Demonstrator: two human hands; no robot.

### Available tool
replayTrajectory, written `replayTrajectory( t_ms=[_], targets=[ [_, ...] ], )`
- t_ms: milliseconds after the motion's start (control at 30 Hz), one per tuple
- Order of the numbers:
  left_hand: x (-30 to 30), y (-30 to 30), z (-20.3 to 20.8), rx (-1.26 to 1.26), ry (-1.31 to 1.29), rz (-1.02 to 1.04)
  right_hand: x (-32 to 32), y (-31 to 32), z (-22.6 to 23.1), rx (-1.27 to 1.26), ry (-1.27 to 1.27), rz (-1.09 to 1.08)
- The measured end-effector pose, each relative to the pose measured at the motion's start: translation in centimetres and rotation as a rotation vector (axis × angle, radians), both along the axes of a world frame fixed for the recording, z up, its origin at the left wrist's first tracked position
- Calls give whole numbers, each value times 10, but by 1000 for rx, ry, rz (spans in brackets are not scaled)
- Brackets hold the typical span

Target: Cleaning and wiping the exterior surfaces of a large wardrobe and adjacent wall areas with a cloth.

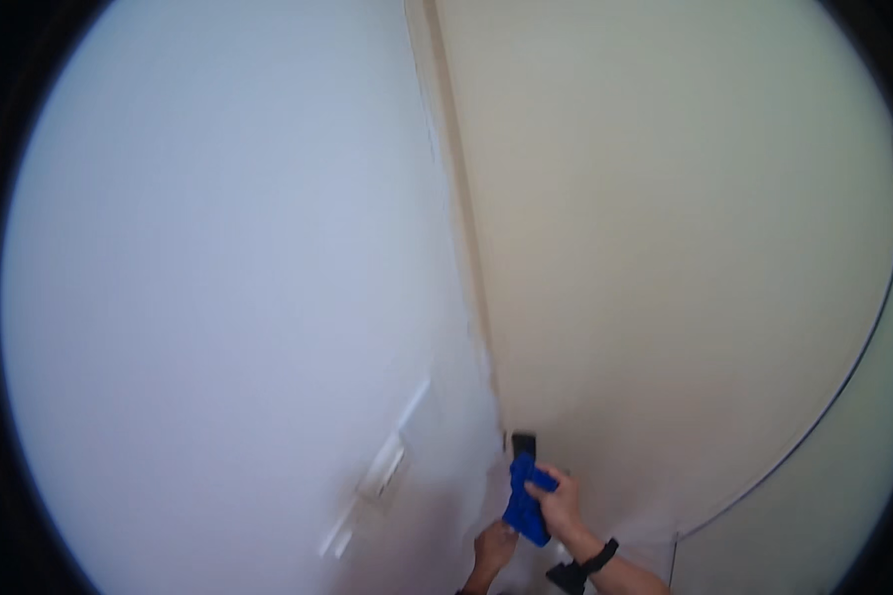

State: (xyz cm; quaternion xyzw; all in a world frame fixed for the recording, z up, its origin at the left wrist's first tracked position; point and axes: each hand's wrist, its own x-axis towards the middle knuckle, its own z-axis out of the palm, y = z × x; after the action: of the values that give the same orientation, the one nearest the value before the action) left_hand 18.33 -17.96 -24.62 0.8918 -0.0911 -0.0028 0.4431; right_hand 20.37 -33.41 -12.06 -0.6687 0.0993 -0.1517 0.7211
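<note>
My right hand [562, 508] grips a blue-and-black hand tool [528, 501] whose exact kind I cannot make out. The tool's black end [524, 445] points up toward the seam where the white wall meets a beige panel. Close by the tool's lower end is my left hand [494, 548], its fingers curled. What they hold, if anything, is too small to tell. A black wristband [601, 557] circles my right wrist, with a dark object [567, 576] just below it.
The white wall [218, 278] fills the left side, bearing a white rectangular fixture [382, 471] with slim strips. On the right stands the beige panel [665, 248], edged by a dark line [819, 421]. A rough, tan strip [456, 149] runs down the seam.
</note>
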Motion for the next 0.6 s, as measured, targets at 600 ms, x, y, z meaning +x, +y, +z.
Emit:
replayTrajectory(
  t_ms=[600],
  targets=[
    [131, -106, -79, -1282, 480, -51, 79, -64, 228, -1690, -886, -561]
  ],
)
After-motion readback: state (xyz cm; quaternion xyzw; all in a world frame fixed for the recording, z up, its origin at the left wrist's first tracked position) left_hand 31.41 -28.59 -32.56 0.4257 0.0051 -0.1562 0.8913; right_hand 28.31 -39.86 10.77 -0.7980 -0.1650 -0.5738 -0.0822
